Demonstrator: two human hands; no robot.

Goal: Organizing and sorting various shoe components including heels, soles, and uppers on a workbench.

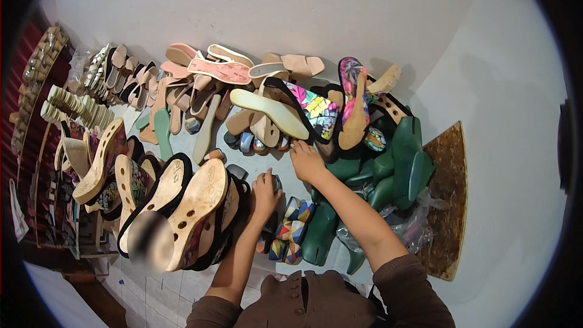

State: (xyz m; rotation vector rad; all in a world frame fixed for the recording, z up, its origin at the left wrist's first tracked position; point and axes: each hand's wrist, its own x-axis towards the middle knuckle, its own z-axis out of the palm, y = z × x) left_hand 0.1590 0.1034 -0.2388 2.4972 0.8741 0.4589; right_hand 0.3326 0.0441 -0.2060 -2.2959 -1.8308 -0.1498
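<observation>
My left hand (265,197) is closed around a small dark grey block (276,183), which looks like a shoe heel, at the middle of the table. My right hand (308,162) reaches a little farther, fingers loosely extended and nothing visible in them. Its fingertips are beside a row of small heel blocks (259,145) in grey, blue and patterned coverings. Over that row lies a pale cream shoe sole (269,113). Between my forearms are several heel blocks covered in multicoloured geometric fabric (291,231).
Wooden wedge soles (200,203) are piled high at the near left. Green shoe lasts (401,158) crowd the right side, beside clear plastic (413,228) and a brown board (448,200). Floral wedges (313,109) and pink sandals (221,71) line the back wall.
</observation>
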